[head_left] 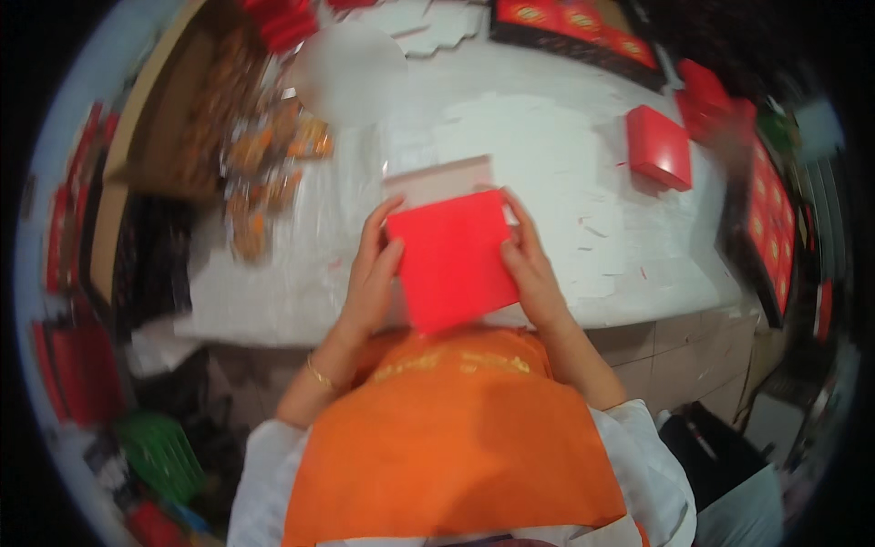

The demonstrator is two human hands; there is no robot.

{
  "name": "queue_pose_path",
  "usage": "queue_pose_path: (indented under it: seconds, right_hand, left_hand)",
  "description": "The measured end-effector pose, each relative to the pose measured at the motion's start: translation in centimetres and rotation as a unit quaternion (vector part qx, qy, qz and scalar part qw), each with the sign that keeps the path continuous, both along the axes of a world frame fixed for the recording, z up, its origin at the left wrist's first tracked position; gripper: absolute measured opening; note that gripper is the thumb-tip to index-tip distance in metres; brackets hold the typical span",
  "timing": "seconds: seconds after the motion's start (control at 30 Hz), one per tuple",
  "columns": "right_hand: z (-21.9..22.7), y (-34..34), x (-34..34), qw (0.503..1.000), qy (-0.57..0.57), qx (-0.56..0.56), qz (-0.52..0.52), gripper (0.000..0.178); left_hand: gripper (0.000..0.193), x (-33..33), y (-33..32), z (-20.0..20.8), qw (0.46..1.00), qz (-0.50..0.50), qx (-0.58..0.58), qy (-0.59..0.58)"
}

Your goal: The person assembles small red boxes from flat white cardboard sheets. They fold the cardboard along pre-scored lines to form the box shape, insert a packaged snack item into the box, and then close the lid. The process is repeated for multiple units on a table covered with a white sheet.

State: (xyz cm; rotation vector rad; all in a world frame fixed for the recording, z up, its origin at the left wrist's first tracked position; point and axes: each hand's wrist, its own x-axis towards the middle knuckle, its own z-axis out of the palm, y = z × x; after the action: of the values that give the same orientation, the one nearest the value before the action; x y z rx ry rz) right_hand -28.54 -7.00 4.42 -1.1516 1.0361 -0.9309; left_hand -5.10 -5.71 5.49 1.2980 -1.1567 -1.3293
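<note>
A red cardboard box [456, 260] is held between my two hands over the near edge of the table, its pale inner flap raised at the far side. My left hand [372, 264] grips its left side, thumb on the near face. On the right side my right hand [529, 260] does the same, thumb against the red face and fingers behind. Whether anything lies inside the box cannot be seen. To the left of my left hand lie several small wrapped orange-brown packets [260, 196] on the table.
The white-covered table [565, 246] has paper scraps on it. At left stands a large open carton [137, 109] of wrapped packets. A red box [658, 148] sits at right, near a tray of red boxes [770, 228]. Another such tray [579, 36] is at the back.
</note>
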Motion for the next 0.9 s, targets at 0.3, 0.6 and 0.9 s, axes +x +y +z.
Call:
queue_pose_path:
  seconds: [0.3,0.6,0.9]
  right_hand:
    - [-1.3,1.7,2.6,0.994,-0.105,0.041,-0.016,0.058]
    - [-2.0,2.5,3.1,0.987,-0.098,0.123,-0.033,0.045]
    - [-4.1,-0.1,3.8,0.968,-0.137,0.157,-0.138,0.038]
  left_hand:
    - [0.039,0.3,1.1,-1.8,0.998,0.014,-0.039,0.050]
    - [0.036,0.4,2.7,-3.5,1.000,-0.002,-0.019,0.020]
    - [0.026,1.4,4.0,-3.4,0.984,0.162,-0.015,0.067]
